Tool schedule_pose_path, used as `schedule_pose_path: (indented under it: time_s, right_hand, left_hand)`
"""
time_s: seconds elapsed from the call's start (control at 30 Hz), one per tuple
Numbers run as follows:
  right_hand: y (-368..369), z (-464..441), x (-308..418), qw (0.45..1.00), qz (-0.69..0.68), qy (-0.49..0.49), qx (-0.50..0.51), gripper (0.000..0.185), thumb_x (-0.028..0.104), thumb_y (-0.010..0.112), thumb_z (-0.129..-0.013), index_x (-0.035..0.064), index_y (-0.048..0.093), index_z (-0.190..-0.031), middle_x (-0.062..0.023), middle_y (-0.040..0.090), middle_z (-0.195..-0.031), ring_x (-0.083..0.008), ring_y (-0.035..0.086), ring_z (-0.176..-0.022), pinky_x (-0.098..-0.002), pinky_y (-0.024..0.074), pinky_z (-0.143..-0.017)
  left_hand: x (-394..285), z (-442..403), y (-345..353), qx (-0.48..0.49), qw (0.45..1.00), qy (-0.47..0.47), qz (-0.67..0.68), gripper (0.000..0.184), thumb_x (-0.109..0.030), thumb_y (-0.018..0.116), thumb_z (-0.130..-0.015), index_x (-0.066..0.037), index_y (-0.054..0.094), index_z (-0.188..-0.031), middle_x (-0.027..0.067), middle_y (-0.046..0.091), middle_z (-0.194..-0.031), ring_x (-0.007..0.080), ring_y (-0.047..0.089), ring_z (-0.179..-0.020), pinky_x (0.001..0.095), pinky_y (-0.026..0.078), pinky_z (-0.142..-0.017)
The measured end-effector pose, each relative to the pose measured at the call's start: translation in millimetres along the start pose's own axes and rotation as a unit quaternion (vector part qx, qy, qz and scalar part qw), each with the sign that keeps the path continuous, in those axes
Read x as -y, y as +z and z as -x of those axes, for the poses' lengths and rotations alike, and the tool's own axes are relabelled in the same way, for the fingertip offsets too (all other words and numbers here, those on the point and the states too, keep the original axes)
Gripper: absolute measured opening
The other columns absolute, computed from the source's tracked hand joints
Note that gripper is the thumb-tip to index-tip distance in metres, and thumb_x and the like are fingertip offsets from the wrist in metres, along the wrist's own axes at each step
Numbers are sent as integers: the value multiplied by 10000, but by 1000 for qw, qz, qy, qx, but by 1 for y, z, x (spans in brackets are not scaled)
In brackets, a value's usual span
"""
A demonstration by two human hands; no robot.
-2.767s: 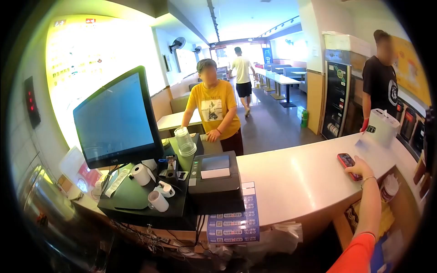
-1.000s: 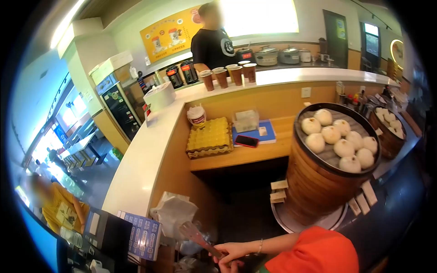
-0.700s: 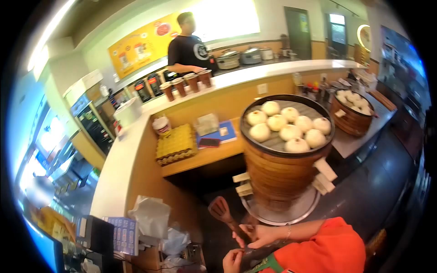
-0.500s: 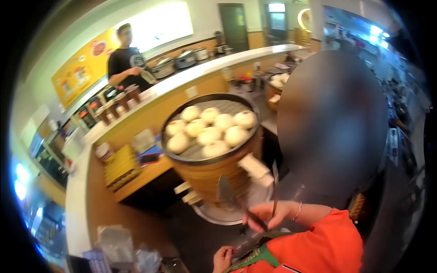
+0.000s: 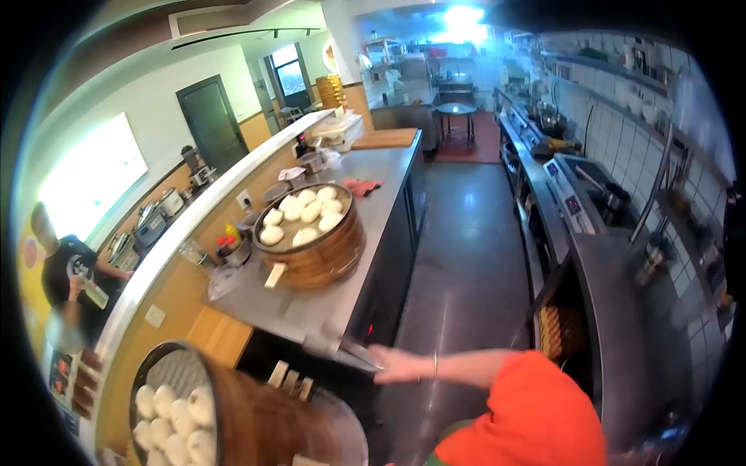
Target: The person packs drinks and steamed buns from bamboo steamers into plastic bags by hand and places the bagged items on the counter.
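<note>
Right hand (image 5: 398,365): fingers wrapped round the handle of a blurred utensil (image 5: 356,354), its head toward ten o'clock. From there: bamboo steamer (image 5: 330,260) of white buns (image 5: 311,211) on steel counter (image 5: 388,198) at eleven; taller bamboo stack (image 5: 264,412), more buns on top, at eight o'clock

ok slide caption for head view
Right hand holding a blurred grey utensil near a round brown bamboo steamer of white buns on a steel counter.
</note>
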State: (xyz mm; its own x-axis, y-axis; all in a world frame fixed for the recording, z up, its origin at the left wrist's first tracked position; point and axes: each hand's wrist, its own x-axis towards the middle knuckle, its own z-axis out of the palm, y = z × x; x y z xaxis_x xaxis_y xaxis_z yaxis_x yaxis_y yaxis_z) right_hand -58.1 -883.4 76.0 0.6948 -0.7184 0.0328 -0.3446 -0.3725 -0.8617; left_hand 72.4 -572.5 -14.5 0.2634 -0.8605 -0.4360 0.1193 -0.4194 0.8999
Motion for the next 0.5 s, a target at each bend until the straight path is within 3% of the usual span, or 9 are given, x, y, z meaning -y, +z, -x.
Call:
schedule_pose_path:
  time_s: [0.07,0.1,0.13,0.2,0.27,0.3,0.33,0.43,0.5]
  right_hand:
    - [1,17,-18,990,-100,-25,100,752,245,636,-711,32,233,-1309,-131,518,-1029,-206,563,-814,-314,459,-703]
    - [-13,26,-16,983,-113,-26,141,738,232,625,-729,38,223,-1317,-110,494,-1066,-188,554,-848,-300,458,-710]
    - [-27,35,-18,974,-130,-28,186,724,219,614,-748,44,213,-1325,-89,470,-1104,-169,545,-882,-285,456,-718]
    - [-52,42,-50,947,-243,-88,189,681,182,596,-767,56,227,-1325,-100,438,-1150,-195,495,-1018,-286,422,-813]
    - [-58,17,-126,944,-321,-55,51,405,223,599,-817,87,423,-1156,3,452,-711,-107,496,-652,-255,412,-720]
    - [-99,9,-146,943,-316,-98,24,269,257,523,-869,92,444,-1067,-16,432,-700,-183,558,-696,-311,386,-835]
    - [-183,20,-113,978,-152,-120,73,631,158,579,-789,61,250,-1318,-113,431,-1167,-221,427,-1109,-309,362,-913]
    - [-302,5,-162,992,-56,-114,-26,617,136,579,-785,46,262,-1307,-136,441,-1166,-239,436,-1113,-337,333,-948]
    - [-393,-7,-174,988,-69,-82,-114,608,137,590,-775,33,281,-1288,-150,466,-1145,-225,475,-1080,-349,358,-930]
  left_hand:
    - [-8,-69,20,86,988,4,124,458,-144,520,-865,-59,344,-1279,84,537,-1064,147,526,-923,260,436,-782]
    - [-76,-91,57,-3,962,-141,234,566,-91,532,-845,-54,240,-1328,98,438,-1218,169,471,-1033,284,407,-852]
    - [-68,-111,81,94,967,176,157,586,-80,527,-839,-34,212,-1331,105,385,-1278,181,423,-1110,301,367,-911]
    - [-63,-195,114,140,960,223,93,602,-111,538,-837,-22,201,-1328,116,334,-1317,201,377,-1169,317,338,-951]
    - [-147,-227,178,235,951,157,123,600,-129,539,-835,-19,207,-1323,119,340,-1308,211,382,-1162,319,337,-952]
    - [-184,-249,221,268,926,199,176,577,-125,540,-828,-15,240,-1309,100,387,-1250,202,413,-1100,316,350,-930]
    - [-183,-292,246,232,944,211,104,542,-147,546,-808,-17,314,-1280,126,498,-1087,191,500,-924,325,421,-803]
    - [-262,-347,335,96,971,194,98,92,-84,519,-829,-48,489,-908,40,548,-795,115,498,-681,248,414,-603]
    - [-303,-393,366,147,962,219,75,173,-36,527,-805,-64,437,-950,35,520,-836,117,486,-729,248,420,-665]
